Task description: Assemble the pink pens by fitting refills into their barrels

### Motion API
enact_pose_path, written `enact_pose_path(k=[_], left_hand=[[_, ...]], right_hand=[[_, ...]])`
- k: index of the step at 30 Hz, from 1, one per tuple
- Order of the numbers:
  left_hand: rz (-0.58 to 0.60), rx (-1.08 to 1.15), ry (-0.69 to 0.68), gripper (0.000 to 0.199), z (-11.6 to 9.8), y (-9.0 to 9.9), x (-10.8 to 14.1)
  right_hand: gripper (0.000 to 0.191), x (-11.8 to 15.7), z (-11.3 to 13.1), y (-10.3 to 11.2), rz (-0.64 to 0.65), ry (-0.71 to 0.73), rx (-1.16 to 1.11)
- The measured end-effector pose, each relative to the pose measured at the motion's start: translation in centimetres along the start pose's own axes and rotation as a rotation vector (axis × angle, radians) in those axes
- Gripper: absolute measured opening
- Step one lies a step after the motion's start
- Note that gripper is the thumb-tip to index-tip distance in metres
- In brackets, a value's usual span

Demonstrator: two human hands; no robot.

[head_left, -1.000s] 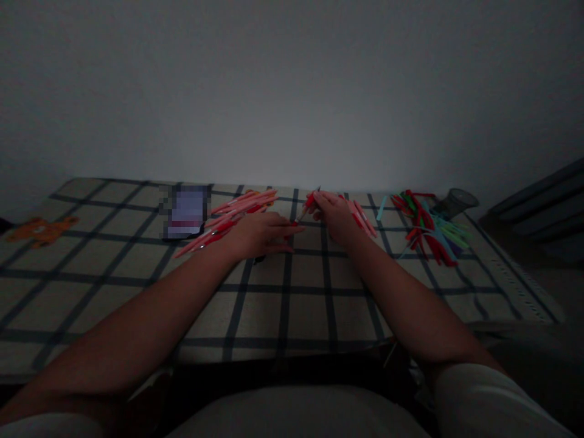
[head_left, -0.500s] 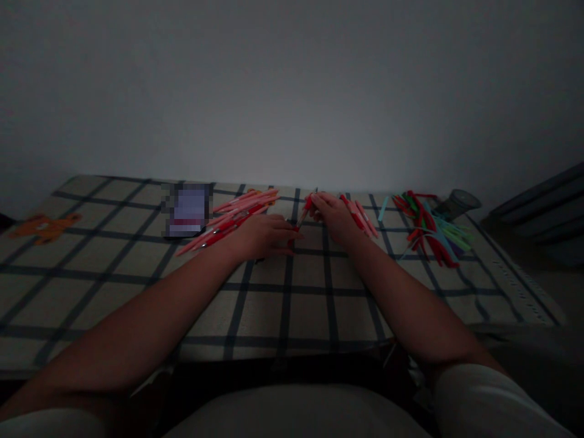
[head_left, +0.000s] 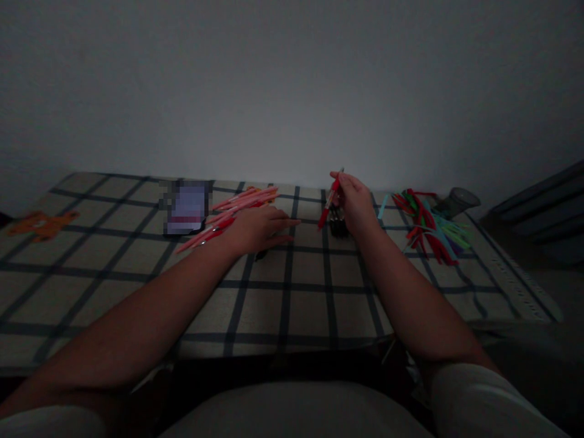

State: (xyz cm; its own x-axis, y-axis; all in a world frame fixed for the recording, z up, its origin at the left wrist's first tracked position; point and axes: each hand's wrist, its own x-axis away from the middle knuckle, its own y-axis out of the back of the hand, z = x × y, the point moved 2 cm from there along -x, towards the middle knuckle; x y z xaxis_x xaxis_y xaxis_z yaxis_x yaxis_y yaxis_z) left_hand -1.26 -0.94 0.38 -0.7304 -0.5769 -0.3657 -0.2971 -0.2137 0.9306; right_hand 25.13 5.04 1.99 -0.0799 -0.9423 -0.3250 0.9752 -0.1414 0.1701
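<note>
Pinched in the fingers of my right hand (head_left: 354,198) is a red pen (head_left: 329,204), tilted with its lower end pointing down and left. Just below that hand, partly covered by it, a cluster of dark-ended pens (head_left: 338,225) lies on the cloth. My left hand (head_left: 260,230) is open, palm down, its fingers stretched to the right with nothing seen in them. It rests over the right end of a pile of pink and red pens (head_left: 241,201). A small dark object (head_left: 261,255) peeks out under its palm, too hidden to name.
A phone (head_left: 187,210), blurred over, lies left of the pen pile. To the right are colourful strips (head_left: 426,225) and a dark translucent cup (head_left: 460,201) on its side. An orange bear-shaped piece (head_left: 43,225) is at the far left of the checked cloth (head_left: 269,304). A wall stands behind.
The red pen has left my left hand's fingertips and moved right and up in my right hand. My left hand has stayed near the pile, with its fingers now straightened.
</note>
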Motion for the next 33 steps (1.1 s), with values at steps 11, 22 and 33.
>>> enact_pose_path(k=[11,22,33], left_hand=[[-0.067,-0.039,0.361,0.036,1.5,0.7,0.2],[0.126,-0.076,0.410,0.028,0.6,0.8,0.0],[0.193,-0.059,0.398,0.027,0.3,0.9,0.0]], right_hand=[[0.042,-2.4,-0.4,5.0,-0.030,0.008,0.585],[0.035,-1.6,-2.6,3.4,0.062,0.016,0.906],[0.035,-1.6,-2.1,3.8,0.026,-0.051,0.920]])
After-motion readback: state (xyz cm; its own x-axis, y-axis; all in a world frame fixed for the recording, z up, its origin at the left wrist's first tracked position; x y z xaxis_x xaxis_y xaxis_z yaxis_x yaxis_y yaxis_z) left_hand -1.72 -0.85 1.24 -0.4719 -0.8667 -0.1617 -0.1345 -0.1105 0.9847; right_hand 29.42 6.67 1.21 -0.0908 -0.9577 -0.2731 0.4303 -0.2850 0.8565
